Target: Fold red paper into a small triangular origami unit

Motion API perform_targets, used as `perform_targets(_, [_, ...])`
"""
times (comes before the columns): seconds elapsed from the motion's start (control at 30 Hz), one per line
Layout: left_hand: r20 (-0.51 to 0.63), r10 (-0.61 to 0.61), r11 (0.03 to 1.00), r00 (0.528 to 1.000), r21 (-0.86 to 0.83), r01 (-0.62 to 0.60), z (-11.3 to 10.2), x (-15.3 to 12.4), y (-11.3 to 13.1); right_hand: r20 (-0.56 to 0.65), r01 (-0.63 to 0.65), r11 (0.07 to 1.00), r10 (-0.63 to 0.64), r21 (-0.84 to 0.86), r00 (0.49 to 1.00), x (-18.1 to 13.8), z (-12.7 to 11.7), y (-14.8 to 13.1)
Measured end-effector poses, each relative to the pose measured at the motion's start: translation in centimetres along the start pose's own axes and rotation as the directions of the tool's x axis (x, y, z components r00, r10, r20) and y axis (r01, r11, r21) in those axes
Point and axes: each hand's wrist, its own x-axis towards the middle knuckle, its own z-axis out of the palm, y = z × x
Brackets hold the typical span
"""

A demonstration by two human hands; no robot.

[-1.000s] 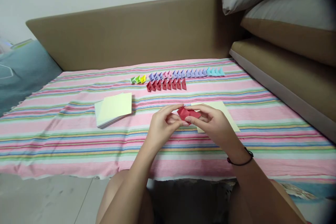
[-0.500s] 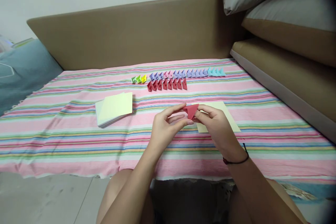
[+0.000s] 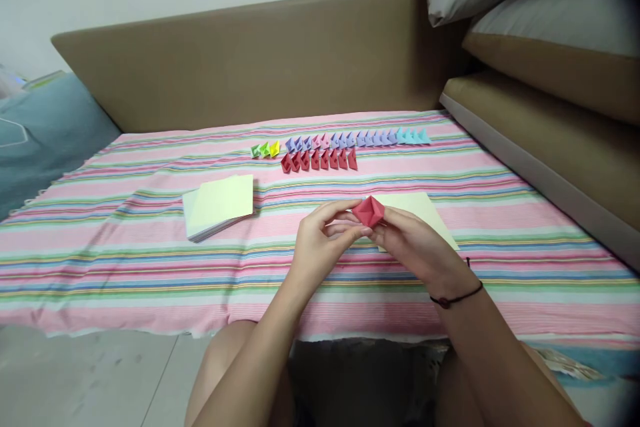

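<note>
A small red origami boat (image 3: 369, 211) is held between my two hands, its folded pocket facing up toward me. My left hand (image 3: 323, 235) pinches it from the left with thumb and fingers. From the right, my right hand (image 3: 413, 240) grips it, a dark cord bracelet on that wrist. Beneath my right hand lies a pale yellow paper sheet (image 3: 430, 217), partly covered. Beyond my hands stands a row of red folded boats (image 3: 320, 160). Behind them runs a row of purple, pink and light blue boats (image 3: 370, 139).
A stack of pale paper sheets (image 3: 225, 203) lies to the left on the striped cloth (image 3: 150, 267). Green and yellow boats (image 3: 265, 149) stand at the rows' left end. A brown backrest (image 3: 250, 67) rises behind, and cushions (image 3: 550, 80) are piled at the right.
The red paper has turned from a flat triangular side to an opened diamond-shaped pocket. My right hand has rotated and lowered slightly around it, while my left hand has shifted a little.
</note>
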Motion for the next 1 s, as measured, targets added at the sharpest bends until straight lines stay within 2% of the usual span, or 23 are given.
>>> perform_targets(0.13, [-0.027, 0.000, 1.000, 1.000, 0.028, 0.000, 0.0, 0.0, 0.1, 0.045, -0.068, 0.995, 0.065, 0.066, 0.997, 0.0, 0.1, 0.1])
perform_targets(0.2, [-0.029, -0.030, 1.000, 0.999, 0.003, 0.030, 0.0, 0.1, 0.0, -0.004, -0.087, 0.994, 0.087, 0.062, 0.996, -0.1, 0.1, -0.1])
perform_targets(0.3, [-0.080, -0.109, 0.993, 0.991, -0.044, 0.106, 0.0, 0.1, -0.3, -0.114, -0.097, 0.995, 0.093, -0.031, 0.989, -0.3, 0.2, -0.4])
perform_targets(0.4, [-0.181, -0.159, 0.984, 0.970, -0.102, 0.143, 0.1, 0.1, -0.6, -0.127, -0.047, 0.997, 0.039, -0.062, 0.991, -0.2, 0.7, -0.4])
perform_targets(0.5, [-0.286, -0.137, 0.982, 0.948, -0.163, 0.093, 0.2, 0.2, -1.0, -0.115, 0.048, 0.999, -0.048, -0.005, 0.992, -0.1, 1.2, -0.1])
perform_targets(0.57, [-0.305, -0.129, 0.980, 0.944, -0.185, 0.074, 0.2, 0.2, -1.1, -0.140, 0.097, 0.995, -0.097, -0.002, 0.985, 0.0, 1.5, 0.1])
perform_targets(0.83, [-0.186, -0.171, 0.973, 0.968, -0.187, 0.136, 0.1, 0.3, -0.9, -0.262, 0.173, 0.973, -0.208, -0.151, 0.942, 0.2, 1.1, 0.3])
perform_targets(1.0, [-0.089, -0.193, 0.968, 0.977, -0.180, 0.175, -0.1, 0.4, -0.6, -0.248, 0.190, 0.957, -0.243, -0.220, 0.938, 0.1, 0.5, 0.0])
